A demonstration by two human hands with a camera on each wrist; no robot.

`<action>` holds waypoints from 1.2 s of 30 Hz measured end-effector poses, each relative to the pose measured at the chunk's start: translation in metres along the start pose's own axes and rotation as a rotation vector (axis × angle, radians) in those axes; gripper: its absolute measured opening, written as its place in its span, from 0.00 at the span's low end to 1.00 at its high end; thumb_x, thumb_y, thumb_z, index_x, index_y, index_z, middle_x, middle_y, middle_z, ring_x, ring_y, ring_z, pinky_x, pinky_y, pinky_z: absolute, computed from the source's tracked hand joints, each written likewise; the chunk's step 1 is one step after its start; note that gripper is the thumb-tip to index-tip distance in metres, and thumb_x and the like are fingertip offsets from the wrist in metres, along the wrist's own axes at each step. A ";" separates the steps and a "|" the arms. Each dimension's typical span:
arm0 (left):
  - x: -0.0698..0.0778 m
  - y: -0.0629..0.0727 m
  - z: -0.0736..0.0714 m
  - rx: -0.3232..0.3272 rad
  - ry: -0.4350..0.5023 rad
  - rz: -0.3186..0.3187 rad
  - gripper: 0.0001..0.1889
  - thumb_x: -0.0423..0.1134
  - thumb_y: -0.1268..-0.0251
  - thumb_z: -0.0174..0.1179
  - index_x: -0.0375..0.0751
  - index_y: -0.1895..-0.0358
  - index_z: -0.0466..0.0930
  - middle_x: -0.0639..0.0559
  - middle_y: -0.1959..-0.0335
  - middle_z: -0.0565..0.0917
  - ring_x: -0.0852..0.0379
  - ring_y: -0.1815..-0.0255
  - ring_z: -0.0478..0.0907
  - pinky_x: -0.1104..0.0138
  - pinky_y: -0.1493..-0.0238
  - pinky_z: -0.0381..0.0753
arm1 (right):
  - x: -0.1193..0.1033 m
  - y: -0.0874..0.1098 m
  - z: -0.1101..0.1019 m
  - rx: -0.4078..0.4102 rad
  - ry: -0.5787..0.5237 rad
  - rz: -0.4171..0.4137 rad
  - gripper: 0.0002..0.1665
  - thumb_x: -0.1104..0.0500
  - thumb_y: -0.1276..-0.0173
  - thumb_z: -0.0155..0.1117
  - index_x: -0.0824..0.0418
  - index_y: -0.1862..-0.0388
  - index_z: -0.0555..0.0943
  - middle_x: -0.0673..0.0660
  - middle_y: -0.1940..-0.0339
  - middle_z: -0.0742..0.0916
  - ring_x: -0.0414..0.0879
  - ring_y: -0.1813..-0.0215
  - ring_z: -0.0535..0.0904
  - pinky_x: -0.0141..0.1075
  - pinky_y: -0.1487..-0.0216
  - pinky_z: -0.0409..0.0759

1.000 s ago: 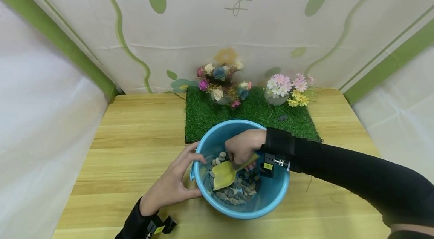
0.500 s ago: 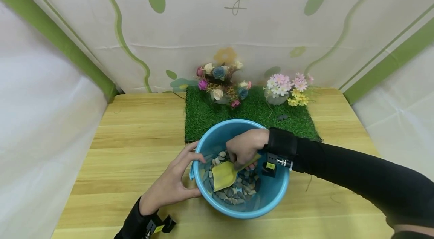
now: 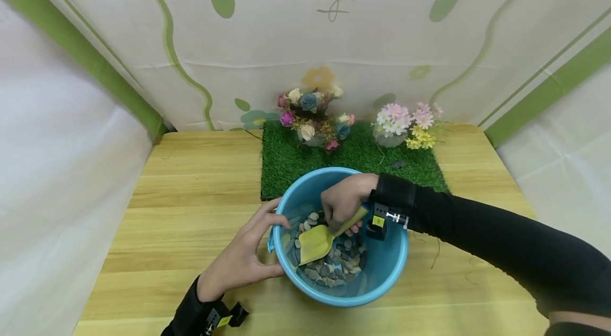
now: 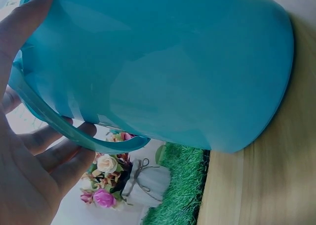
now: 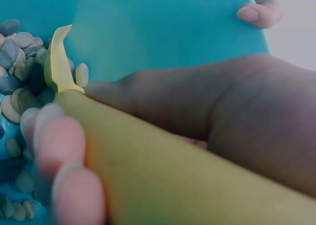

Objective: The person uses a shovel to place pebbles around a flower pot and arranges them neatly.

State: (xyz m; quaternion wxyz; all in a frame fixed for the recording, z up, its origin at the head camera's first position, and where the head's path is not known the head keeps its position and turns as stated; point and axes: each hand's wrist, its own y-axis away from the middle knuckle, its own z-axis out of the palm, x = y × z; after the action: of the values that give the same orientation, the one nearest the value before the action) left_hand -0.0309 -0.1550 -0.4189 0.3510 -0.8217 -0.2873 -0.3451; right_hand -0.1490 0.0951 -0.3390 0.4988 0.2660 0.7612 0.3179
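Note:
A blue plastic bucket point(image 3: 341, 301) stands on the table, with grey and tan pebbles point(image 3: 329, 275) across its bottom. My left hand point(image 3: 242, 259) grips its left side, index finger over the rim and thumb against the outside; the bucket's carry handle point(image 4: 74, 134) hangs by the other fingers in the left wrist view. Inside the bucket, my right hand point(image 3: 342, 199) holds a yellow toy shovel point(image 3: 315, 244) by its handle, fingers wrapped underneath and thumb along the top in the right wrist view. The shovel's blade lies tilted among the pebbles point(image 5: 22, 62).
Behind the bucket lies a green artificial turf mat point(image 3: 286, 166). On it stand a pot of mixed roses point(image 3: 307, 132) and a pot of pink, white and yellow flowers point(image 3: 391, 140). A small dark piece point(image 3: 398, 165) lies near them. A printed curtain point(image 3: 267, 44) hangs at the back.
My right wrist has risen and shifted slightly toward the back, and more of the shovel's handle shows. The blade has barely moved. My left hand and the bucket stay in place.

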 end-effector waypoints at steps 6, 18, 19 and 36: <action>0.000 -0.001 0.000 -0.005 0.002 -0.009 0.35 0.36 0.51 0.81 0.48 0.41 0.69 0.43 0.23 0.59 0.41 0.25 0.60 0.48 0.32 0.71 | -0.004 -0.003 -0.002 -0.007 0.017 0.034 0.22 0.61 0.23 0.60 0.62 0.80 0.85 0.55 0.82 0.85 0.41 0.81 0.78 0.29 0.76 0.78; -0.001 -0.001 0.000 -0.001 -0.005 0.016 0.31 0.51 0.41 0.75 0.44 0.41 0.70 0.42 0.23 0.59 0.40 0.26 0.61 0.48 0.33 0.73 | -0.004 -0.005 -0.008 -0.053 0.019 0.059 0.20 0.60 0.22 0.59 0.60 0.76 0.87 0.54 0.80 0.85 0.41 0.80 0.78 0.29 0.75 0.78; -0.001 -0.001 0.000 0.000 -0.006 0.019 0.31 0.52 0.41 0.75 0.44 0.42 0.70 0.42 0.23 0.59 0.40 0.26 0.61 0.48 0.33 0.73 | -0.003 -0.005 -0.008 -0.052 0.019 0.055 0.20 0.60 0.22 0.59 0.60 0.76 0.87 0.54 0.80 0.85 0.41 0.80 0.78 0.29 0.75 0.78; -0.001 -0.001 0.000 -0.003 0.000 0.017 0.33 0.41 0.48 0.80 0.44 0.41 0.70 0.41 0.23 0.59 0.39 0.26 0.61 0.46 0.34 0.73 | 0.003 0.000 -0.005 -0.042 0.034 -0.021 0.22 0.60 0.22 0.59 0.64 0.78 0.86 0.54 0.80 0.86 0.42 0.79 0.79 0.30 0.74 0.79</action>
State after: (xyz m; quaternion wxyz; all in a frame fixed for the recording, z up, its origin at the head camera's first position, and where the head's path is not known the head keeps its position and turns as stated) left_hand -0.0322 -0.1541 -0.4194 0.3526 -0.8247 -0.2796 -0.3426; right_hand -0.1547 0.0967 -0.3394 0.4947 0.2420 0.7654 0.3330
